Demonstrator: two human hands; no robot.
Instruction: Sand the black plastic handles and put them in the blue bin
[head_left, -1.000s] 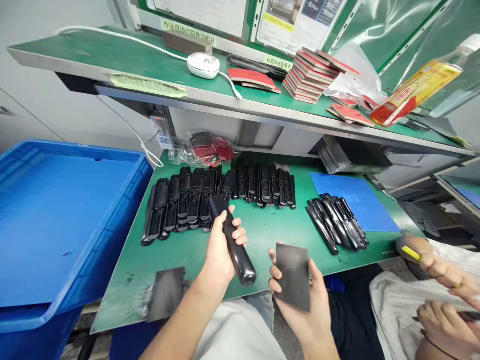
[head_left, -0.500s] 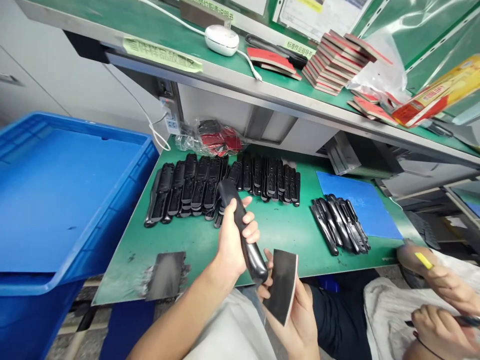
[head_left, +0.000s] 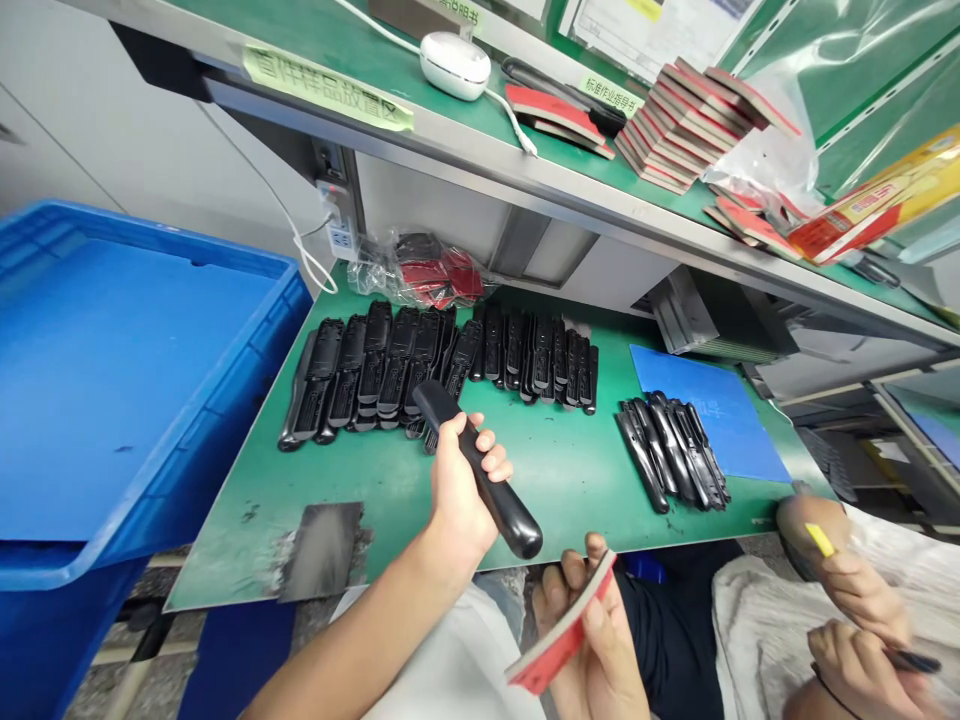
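My left hand [head_left: 466, 490] is wrapped round a long black plastic casing [head_left: 501, 503], its rounded glossy end pointing down to the right. In my right hand [head_left: 592, 640], low and nearer to me, is a curved sanding pad [head_left: 559, 640]; its red backing and pale edge show, while its dark face is turned away. Pad and casing are apart. Beyond my left hand, many similar black casings [head_left: 394, 365] lie in rows on the green table [head_left: 405, 480], several with ribbed insides facing up. Another group of casings [head_left: 675, 445] lies to the right.
A blue crate [head_left: 150, 420] stands on the left. A worn dark sheet [head_left: 324, 550] lies near the table's front edge. Above hangs a shelf with a stack of red-backed pads [head_left: 686, 125]. A co-worker's hands [head_left: 862, 620] hold a yellow piece and a dark object at right.
My right hand has turned the sanding pad, so its red back shows instead of its dark face, and moved it away from the casing. The casing has tilted slightly flatter.
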